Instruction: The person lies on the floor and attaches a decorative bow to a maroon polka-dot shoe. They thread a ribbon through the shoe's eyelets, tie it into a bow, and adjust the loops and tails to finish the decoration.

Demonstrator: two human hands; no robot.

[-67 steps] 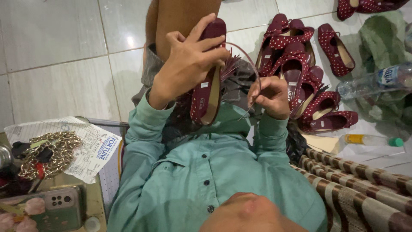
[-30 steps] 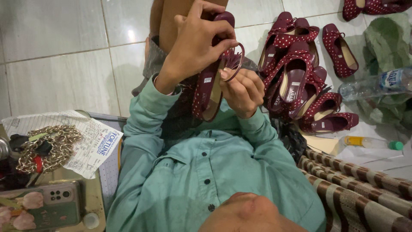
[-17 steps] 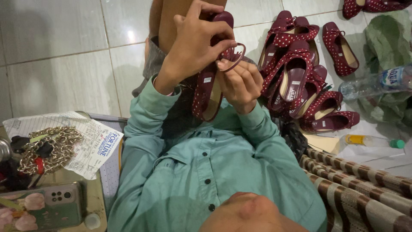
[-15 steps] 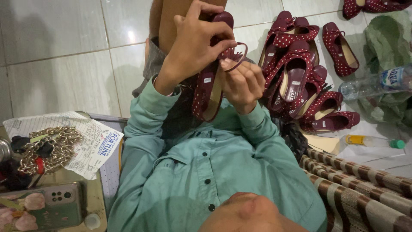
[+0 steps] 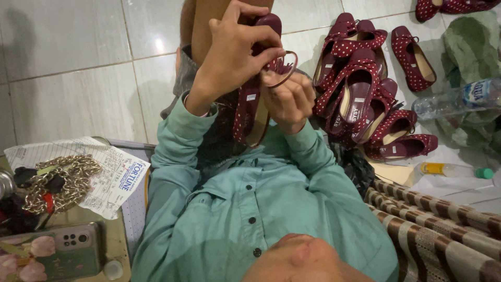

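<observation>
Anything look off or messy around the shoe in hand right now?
Nothing damaged or spilled. The left hand and right hand hold the dark red dotted shoe. The other shoes lie heaped unevenly on the floor, and a plastic bottle lies on its side.

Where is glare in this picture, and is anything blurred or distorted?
Head view: glare patch on the floor tile left of the knee; left hand, right hand and held shoe are sharp; the face at bottom is close and soft; wide-angle lens bends the edges.
</observation>
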